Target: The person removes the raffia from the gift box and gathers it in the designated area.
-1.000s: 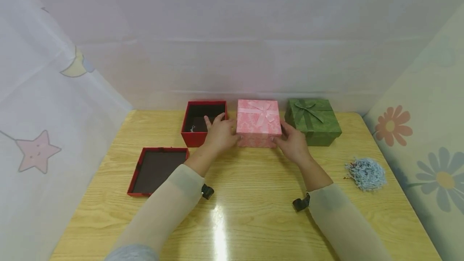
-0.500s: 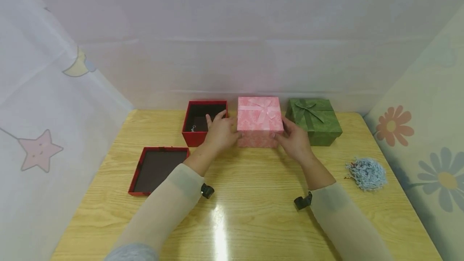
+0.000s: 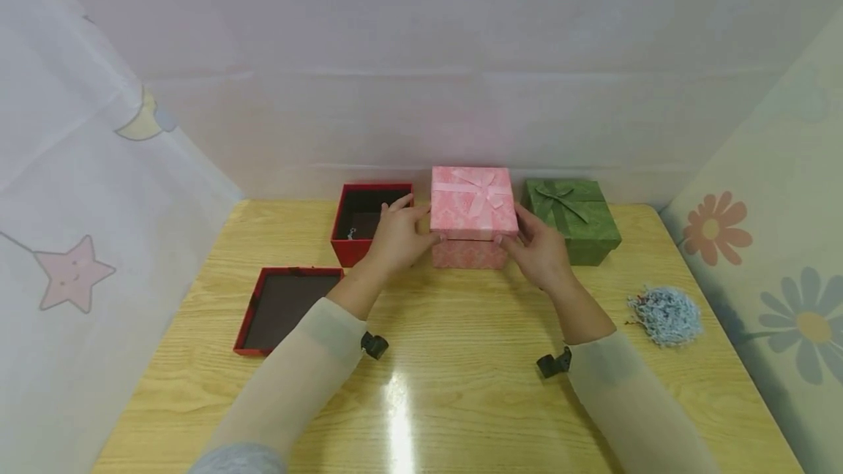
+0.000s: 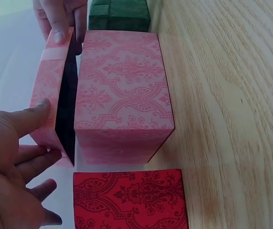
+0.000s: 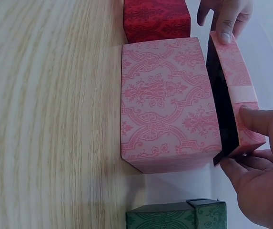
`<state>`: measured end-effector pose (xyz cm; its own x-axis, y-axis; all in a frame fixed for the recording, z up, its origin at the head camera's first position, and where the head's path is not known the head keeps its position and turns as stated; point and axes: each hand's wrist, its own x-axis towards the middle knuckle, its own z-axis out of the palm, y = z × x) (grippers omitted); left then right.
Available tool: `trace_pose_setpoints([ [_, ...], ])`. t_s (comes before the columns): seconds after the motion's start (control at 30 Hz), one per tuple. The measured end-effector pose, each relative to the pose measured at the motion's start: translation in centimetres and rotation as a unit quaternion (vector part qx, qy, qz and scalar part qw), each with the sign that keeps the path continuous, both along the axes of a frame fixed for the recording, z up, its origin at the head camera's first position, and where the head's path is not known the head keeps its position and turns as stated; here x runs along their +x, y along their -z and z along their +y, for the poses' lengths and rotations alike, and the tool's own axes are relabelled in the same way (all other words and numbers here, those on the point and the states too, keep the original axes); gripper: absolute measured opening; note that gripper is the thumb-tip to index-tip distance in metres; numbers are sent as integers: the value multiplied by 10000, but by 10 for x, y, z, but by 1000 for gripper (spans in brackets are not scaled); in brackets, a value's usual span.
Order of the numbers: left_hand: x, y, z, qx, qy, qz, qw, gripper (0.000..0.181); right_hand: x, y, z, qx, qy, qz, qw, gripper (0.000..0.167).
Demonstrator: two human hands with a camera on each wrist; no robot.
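Note:
A pink patterned gift box (image 3: pixel 466 255) stands at the back middle of the table. Its lid (image 3: pixel 467 202), topped with a ribbon bow, is raised off the box; both wrist views show a dark gap between the two. My left hand (image 3: pixel 395 236) pinches the lid's left side, thumb on the front and fingertips under the edge. On the right side, my right hand (image 3: pixel 544 254) pinches it with the thumb in front and fingers at the edge. The box's inside is hidden.
Left of the pink box, an uncovered red box (image 3: pixel 349 251) holds a small silvery item (image 3: pixel 352 233). Its lid (image 3: pixel 299 306) lies inside up nearer me. A closed green box (image 3: pixel 593 240) stands right. Pale blue shredded paper (image 3: pixel 668 315) lies on the table (image 3: pixel 474 401).
Both hands have risen with the pink lid, which has come up off its box and parted from it. The box has stayed in place.

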<state>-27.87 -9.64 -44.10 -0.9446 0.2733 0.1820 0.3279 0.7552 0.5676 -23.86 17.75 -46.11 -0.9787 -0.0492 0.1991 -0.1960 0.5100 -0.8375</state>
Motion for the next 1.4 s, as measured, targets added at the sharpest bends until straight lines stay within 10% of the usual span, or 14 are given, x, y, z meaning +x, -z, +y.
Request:
trace_pose_setpoints([
  [0.53, 7, -2, -17, 1459, -53, -299, 9888, 64, 9, -13, 0, -270, 21, 135, 9995, 78],
  [1.4, 21, -4, -24, 3078, 78, -311, 9509, 60, 21, -25, -5, -1421, 263, 879, 9856, 51],
])
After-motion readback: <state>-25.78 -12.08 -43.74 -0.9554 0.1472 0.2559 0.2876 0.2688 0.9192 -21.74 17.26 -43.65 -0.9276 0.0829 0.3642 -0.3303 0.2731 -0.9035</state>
